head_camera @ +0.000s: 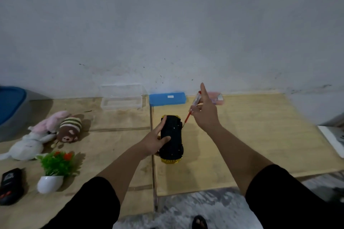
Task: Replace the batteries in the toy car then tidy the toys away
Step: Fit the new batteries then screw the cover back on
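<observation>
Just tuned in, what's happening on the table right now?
A person has the toy car flipped underside-up on the table. The left hand steadies it while the right hand holds a red screwdriver with its tip by the car's far end. Soft toys lie to the left.

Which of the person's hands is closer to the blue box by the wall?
Right. The right hand, gripping a screwdriver, is raised just right of the blue box. The left hand rests on the upturned toy car, nearer the person.
</observation>
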The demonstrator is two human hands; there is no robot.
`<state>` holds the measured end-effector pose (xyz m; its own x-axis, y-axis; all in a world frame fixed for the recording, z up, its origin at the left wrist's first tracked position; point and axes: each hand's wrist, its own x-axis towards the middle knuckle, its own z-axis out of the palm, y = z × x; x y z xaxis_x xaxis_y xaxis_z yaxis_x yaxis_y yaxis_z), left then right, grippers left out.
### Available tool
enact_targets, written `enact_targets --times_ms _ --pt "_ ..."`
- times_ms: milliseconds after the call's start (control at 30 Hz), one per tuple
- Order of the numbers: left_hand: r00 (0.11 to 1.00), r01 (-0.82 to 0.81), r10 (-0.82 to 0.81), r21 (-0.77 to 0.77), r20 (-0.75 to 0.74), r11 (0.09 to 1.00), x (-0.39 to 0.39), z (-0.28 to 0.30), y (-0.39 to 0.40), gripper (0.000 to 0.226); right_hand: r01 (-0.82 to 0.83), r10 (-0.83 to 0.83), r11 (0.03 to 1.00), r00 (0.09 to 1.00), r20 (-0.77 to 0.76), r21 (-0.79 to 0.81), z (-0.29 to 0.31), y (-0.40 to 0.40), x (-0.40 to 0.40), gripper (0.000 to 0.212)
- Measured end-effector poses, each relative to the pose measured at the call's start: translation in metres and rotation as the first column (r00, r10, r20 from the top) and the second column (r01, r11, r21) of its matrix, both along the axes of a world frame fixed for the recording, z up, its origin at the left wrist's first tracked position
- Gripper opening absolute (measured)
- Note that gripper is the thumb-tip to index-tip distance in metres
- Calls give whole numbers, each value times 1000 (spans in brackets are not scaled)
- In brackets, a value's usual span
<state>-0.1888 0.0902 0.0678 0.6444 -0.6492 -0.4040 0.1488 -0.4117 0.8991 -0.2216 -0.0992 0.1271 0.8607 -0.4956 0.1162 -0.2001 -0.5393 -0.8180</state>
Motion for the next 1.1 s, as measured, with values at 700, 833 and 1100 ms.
enact_targets --times_ms 700,833,1100 --pt "999 42 -42 -10 -21 999 14 21 -10 78 35 -33 999 998 60 -32 14 22 12 73" --pt "998 55 -55 -19 -13 998 16 22 -10 78 37 -34 998 997 68 -45 17 21 14 72" --pt "999 39 -39 -7 -19 999 20 22 -11 78 28 -25 997 998 50 -66 21 19 16 74"
